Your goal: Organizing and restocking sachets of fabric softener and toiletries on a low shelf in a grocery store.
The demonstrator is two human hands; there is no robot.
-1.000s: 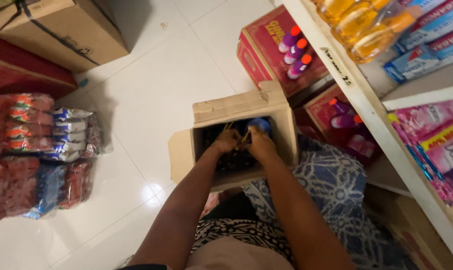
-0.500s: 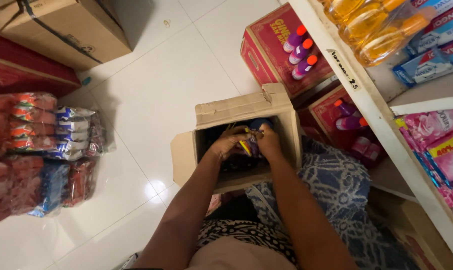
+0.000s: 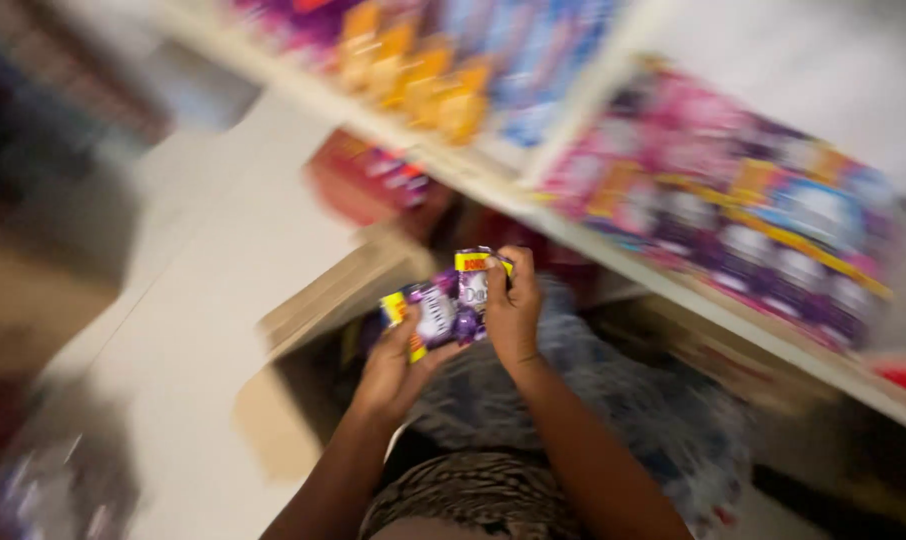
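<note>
Both forearms are bare to the lower edge of the view, with no sleeves, watch or bracelets showing. The left hand and right hand wear no gloves. A dark, finely patterned garment covers the torso, and a blue-and-white patterned cloth lies over the lap, blurred.

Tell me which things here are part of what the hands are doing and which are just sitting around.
In hand:
- purple packets, gripped between the left hand and right hand
- open cardboard box just below the hands

Lying about:
- shelf on the right, stocked with pink and purple packs
- orange bottles higher up, blurred
- red carton on the white floor
</note>
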